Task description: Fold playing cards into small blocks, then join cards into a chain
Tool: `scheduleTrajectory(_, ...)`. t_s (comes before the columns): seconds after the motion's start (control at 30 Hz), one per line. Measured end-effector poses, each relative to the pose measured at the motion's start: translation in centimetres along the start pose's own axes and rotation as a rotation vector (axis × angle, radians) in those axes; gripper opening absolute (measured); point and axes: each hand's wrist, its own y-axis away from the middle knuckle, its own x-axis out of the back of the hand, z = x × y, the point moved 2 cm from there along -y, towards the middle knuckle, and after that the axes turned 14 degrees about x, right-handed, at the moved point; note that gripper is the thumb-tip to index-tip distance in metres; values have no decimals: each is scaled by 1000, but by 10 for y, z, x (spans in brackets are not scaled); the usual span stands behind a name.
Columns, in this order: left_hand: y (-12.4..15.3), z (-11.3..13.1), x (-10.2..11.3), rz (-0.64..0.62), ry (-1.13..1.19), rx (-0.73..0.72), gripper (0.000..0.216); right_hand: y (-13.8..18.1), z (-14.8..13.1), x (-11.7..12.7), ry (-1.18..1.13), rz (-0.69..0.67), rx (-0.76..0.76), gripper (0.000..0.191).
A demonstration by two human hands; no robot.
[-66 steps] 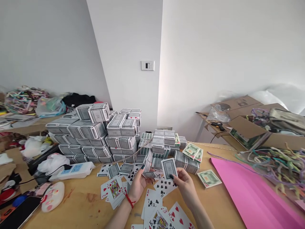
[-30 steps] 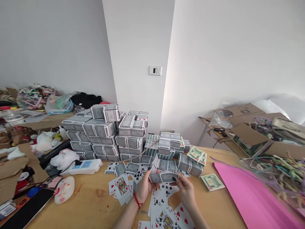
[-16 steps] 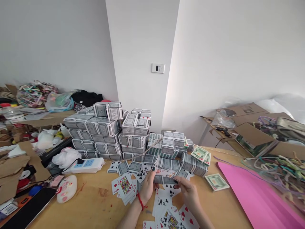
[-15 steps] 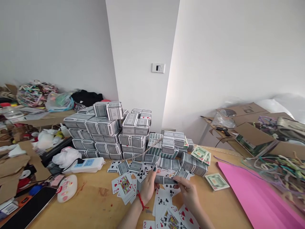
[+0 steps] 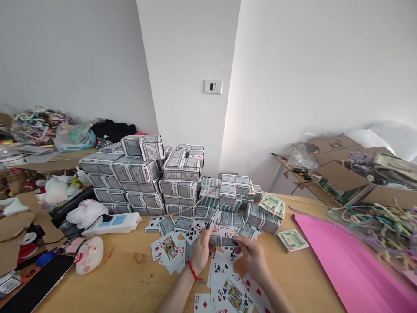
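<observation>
Between both hands is a small piece folded from playing cards (image 5: pixel 224 241), with grey patterned backs facing me. My left hand (image 5: pixel 202 250), with a red string on the wrist, grips its left end, and a card edge stands up by the thumb. My right hand (image 5: pixel 249 252) pinches the right end with thumb and fingers. Beneath the hands lie loose face-up playing cards (image 5: pixel 223 269), among them a king of clubs (image 5: pixel 233 295). More loose cards (image 5: pixel 169 252) lie left of my left hand. The fingertips behind the folded piece are partly hidden.
Stacked blocks of folded cards (image 5: pixel 137 169) rise at the back left, with smaller blocks (image 5: pixel 228 193) behind the hands. Green card packs (image 5: pixel 292 240) and pink sheets (image 5: pixel 342 261) lie to the right. A white power strip (image 5: pixel 114 224) and a phone (image 5: pixel 39 282) are left.
The view has shifted slightly, so the scene sits a little further left and higher. Both hands keep hold of the folded cards, almost in the same pose.
</observation>
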Motion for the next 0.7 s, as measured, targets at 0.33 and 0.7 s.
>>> scheduleTrajectory(0.33,2,-1,-10,-58,48,82,33,1,-6,-8,-17,-37,22,25)
scheduleTrajectory(0.7,3,5,-16,-219,218,207,42,3,-1,-13,-101,-50,-21,28)
